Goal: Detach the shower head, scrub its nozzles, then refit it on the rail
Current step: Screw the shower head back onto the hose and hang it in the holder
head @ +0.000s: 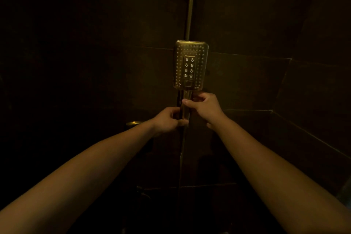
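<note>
Starting left of the rail, a round brass knob shows dimly on the dark tiled wall, just beyond the left wrist. Lower on the wall, still left of the rail, sits a small fitting too dark to make out.

Nearer the rail, the left hand reaches up to the lower end of the handle. Its fingers are curled round that end from the left, and the thumb tip shows at the front.

Directly before the rail stands the shower head, upright, its face turned toward the camera. Small nozzles run round the border, and a centre panel carries two columns of four larger ones. Whether it sits in a holder on the rail cannot be told. The rail rises above it to the top of the view. A hose hangs straight down from below the handle.

Just right of the rail, the right hand grips the upper handle, touching the underside of the head. Its thumb lies across the front and its fingers wrap behind.
</note>
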Available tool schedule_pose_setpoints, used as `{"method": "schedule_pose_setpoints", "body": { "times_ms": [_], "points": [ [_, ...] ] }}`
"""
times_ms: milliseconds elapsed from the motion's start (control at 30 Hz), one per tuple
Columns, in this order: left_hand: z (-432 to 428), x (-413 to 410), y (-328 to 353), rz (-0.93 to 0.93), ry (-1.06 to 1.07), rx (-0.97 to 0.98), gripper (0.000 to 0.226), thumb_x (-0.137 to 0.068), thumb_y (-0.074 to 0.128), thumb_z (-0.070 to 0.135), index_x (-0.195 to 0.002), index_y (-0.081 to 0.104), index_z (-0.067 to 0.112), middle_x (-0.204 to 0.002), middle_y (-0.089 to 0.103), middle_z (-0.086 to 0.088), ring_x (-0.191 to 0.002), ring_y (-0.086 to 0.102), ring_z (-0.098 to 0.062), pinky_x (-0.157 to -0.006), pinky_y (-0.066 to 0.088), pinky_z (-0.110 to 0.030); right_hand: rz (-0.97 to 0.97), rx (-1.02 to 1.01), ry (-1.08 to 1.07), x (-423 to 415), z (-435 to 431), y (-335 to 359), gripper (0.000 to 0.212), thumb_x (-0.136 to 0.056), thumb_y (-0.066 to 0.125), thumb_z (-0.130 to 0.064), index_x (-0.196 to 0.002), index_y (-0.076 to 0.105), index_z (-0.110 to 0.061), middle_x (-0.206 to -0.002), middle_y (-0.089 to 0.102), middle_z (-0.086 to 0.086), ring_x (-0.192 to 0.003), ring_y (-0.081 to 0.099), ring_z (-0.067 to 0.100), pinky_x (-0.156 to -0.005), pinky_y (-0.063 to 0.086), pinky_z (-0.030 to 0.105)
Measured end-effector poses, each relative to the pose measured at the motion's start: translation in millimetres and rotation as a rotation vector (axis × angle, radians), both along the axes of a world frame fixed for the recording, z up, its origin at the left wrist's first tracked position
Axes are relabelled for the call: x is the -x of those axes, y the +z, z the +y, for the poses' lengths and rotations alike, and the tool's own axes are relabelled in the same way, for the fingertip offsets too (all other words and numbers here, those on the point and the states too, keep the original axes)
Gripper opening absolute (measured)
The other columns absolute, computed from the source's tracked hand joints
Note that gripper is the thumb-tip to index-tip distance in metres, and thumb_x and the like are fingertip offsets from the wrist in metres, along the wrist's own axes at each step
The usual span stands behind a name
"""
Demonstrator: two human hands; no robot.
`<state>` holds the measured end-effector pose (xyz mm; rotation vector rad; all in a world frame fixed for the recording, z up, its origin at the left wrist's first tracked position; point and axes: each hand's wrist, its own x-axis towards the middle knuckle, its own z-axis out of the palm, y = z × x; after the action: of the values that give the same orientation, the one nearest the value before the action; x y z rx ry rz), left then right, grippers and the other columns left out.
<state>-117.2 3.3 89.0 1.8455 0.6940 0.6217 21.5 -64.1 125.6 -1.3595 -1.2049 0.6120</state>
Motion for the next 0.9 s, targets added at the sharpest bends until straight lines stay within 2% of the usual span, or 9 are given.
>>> {"method": "schedule_pose_setpoints", "body": {
  "times_ms": [133,300,367,467,533,600,700,800,900],
  "points": [
    [12.1,-10.1,10.8,-0.106,0.01,0.097,0.03,-0.092,0.064,0.008,-0.121,0.061,0.005,-0.096,0.066,-0.007,-0.094,0.065,-0.02,-0.092,0.053,-0.044,-0.016,-0.026,-0.031,-6.0,10.0,20.2,0.017,-0.082,0.076,-0.015,-0.095,0.068,-0.021,-0.095,0.073,0.0,-0.09,0.07,0.015,-0.078,0.056,0.036],
    [21.3,-32.5,38.6,-0.138,0.006,0.067,0.025,-0.093,0.062,0.007,-0.117,0.061,0.003,-0.092,0.064,-0.01,-0.09,0.063,-0.023,-0.091,0.051,-0.046,-0.03,-0.037,-0.046,-27.7,23.0,50.0,0.017,-0.082,0.076,-0.017,-0.093,0.066,-0.024,-0.09,0.069,-0.005,-0.08,0.067,0.008,-0.061,0.053,0.025],
    [24.6,-45.4,51.9,-0.114,0.016,0.034,0.019,-0.093,0.063,0.008,-0.111,0.062,0.006,-0.093,0.063,-0.012,-0.092,0.063,-0.024,-0.092,0.051,-0.048,-0.039,-0.036,-0.043,-41.7,26.6,63.0,0.024,-0.082,0.076,-0.018,-0.104,0.066,-0.02,-0.096,0.068,-0.003,-0.084,0.066,0.009,-0.061,0.053,0.025],
    [34.3,-65.7,74.0,-0.116,0.024,0.001,0.007,-0.092,0.064,0.009,-0.098,0.062,0.011,-0.091,0.063,-0.012,-0.087,0.064,-0.02,-0.079,0.055,-0.037,-0.052,-0.051,-0.021,-62.8,33.1,86.3,0.032,-0.084,0.074,-0.016,-0.114,0.064,-0.014,-0.094,0.067,-0.005,-0.084,0.065,0.007,-0.06,0.053,0.023],
    [39.9,-79.8,93.2,-0.133,0.042,-0.042,0.005,-0.092,0.065,0.009,-0.092,0.061,0.013,-0.084,0.064,-0.006,-0.079,0.065,-0.014,-0.068,0.056,-0.03,-0.049,-0.08,-0.008,-76.8,39.1,104.6,0.023,-0.085,0.073,-0.015,-0.106,0.064,-0.016,-0.088,0.065,-0.007,-0.08,0.064,0.006,-0.058,0.054,0.022],
    [44.7,-94.3,111.8,-0.162,0.081,-0.081,0.006,-0.091,0.065,0.007,-0.091,0.06,0.011,-0.082,0.064,-0.004,-0.074,0.065,-0.012,-0.067,0.055,-0.03,-0.054,-0.115,0.006,-91.2,46.6,124.2,0.018,-0.084,0.073,-0.015,-0.099,0.063,-0.019,-0.088,0.065,-0.006,-0.08,0.065,0.008,-0.058,0.055,0.022],
    [54.8,-115.6,136.4,-0.171,0.131,-0.148,0.004,-0.092,0.063,0.006,-0.096,0.062,0.007,-0.081,0.064,-0.003,-0.065,0.067,-0.006,-0.056,0.055,-0.019,-0.104,-0.151,0.016,-112.9,61.2,150.0,0.035,-0.084,0.074,-0.018,-0.116,0.062,-0.014,-0.097,0.065,-0.003,-0.095,0.065,0.016,-0.063,0.055,0.027],
    [67.0,-139.3,153.8,-0.168,0.166,-0.194,0.02,-0.091,0.066,0.009,-0.11,0.064,0.002,-0.092,0.067,-0.006,-0.079,0.067,-0.01,-0.064,0.056,-0.023,-0.112,-0.18,0.04,-136.2,75.4,168.2,0.049,-0.084,0.074,-0.019,-0.128,0.057,-0.008,-0.095,0.062,-0.004,-0.099,0.063,0.018,-0.065,0.054,0.029],
    [79.5,-153.4,166.9,-0.186,0.202,-0.212,0.012,-0.09,0.067,0.01,-0.101,0.066,0.008,-0.088,0.068,-0.002,-0.084,0.067,-0.013,-0.065,0.055,-0.025,-0.097,-0.186,0.065,-151.7,87.3,182.4,0.048,-0.083,0.075,-0.018,-0.127,0.057,-0.008,-0.095,0.064,-0.002,-0.098,0.063,0.017,-0.063,0.053,0.028]
  ]
}}
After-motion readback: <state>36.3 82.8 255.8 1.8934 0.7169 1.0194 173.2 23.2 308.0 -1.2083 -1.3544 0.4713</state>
